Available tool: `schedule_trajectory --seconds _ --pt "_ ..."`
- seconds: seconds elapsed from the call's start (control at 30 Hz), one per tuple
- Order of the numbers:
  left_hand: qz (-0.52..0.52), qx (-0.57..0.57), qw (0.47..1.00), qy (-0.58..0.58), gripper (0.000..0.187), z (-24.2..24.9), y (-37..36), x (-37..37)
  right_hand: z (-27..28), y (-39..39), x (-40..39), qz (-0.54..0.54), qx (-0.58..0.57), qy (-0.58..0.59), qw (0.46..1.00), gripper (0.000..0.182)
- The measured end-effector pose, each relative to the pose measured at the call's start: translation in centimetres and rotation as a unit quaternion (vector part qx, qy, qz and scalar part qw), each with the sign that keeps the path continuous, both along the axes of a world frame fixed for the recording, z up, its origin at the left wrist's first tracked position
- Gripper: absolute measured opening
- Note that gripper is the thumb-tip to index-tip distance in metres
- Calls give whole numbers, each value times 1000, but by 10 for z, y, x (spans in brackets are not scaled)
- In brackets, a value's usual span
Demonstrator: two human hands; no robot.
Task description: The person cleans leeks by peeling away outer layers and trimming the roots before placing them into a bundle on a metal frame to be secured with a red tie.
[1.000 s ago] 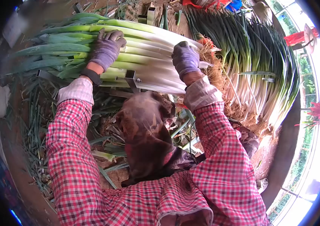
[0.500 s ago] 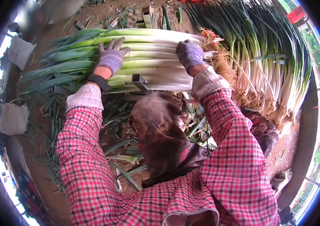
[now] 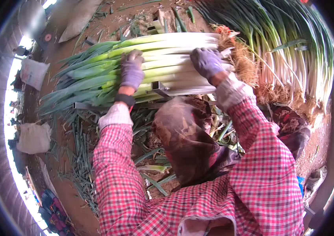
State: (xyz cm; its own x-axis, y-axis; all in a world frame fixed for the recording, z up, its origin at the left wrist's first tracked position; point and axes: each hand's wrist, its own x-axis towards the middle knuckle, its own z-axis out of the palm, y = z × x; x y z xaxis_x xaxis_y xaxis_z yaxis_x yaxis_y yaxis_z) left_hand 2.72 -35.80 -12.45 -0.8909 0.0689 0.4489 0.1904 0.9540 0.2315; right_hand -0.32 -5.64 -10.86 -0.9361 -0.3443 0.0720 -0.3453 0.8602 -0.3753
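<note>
A thick bundle of leeks (image 3: 174, 59) lies crosswise in front of me, green leaves to the left and roots to the right. My left hand (image 3: 132, 70), in a purple-grey glove, rests on the bundle where green turns to pale, its fingers curled over the stalks. Near the root end, my gloved right hand (image 3: 207, 63) is closed over the white shanks; its fingertips are partly hidden. A square metal post (image 3: 160, 88) stands at the near side of the bundle, between my two forearms. The frayed brown roots (image 3: 243, 63) stick out past my right hand.
A large pile of leeks (image 3: 293, 59) lies at the right, roots toward me. Cut leaves (image 3: 82, 157) litter the ground at left. My patterned trouser knee (image 3: 178, 129) is close below the bundle. White sacks (image 3: 34, 137) stand at the far left.
The view has swung, so everything sits farther right. My left hand's fingers, spread before, are now drawn in over the leeks. My right hand stays closed near the root end.
</note>
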Motion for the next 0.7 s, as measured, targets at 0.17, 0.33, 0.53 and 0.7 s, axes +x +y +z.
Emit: schedule_trajectory --seconds 0.17,0.33,0.53,0.7 --pt "6 63 997 -45 17 24 11 10 10 -12 13 -15 54 4 998 40" --pt "-11 -7 998 -63 18 20 -1 20 -3 -16 9 -25 76 64 995 38" --pt "76 -279 956 49 29 58 -41 69 -4 -12 8 -35 76 62 995 36" --pt "88 -221 970 46 33 67 -54 79 -5 -14 9 -31 73 44 996 34"
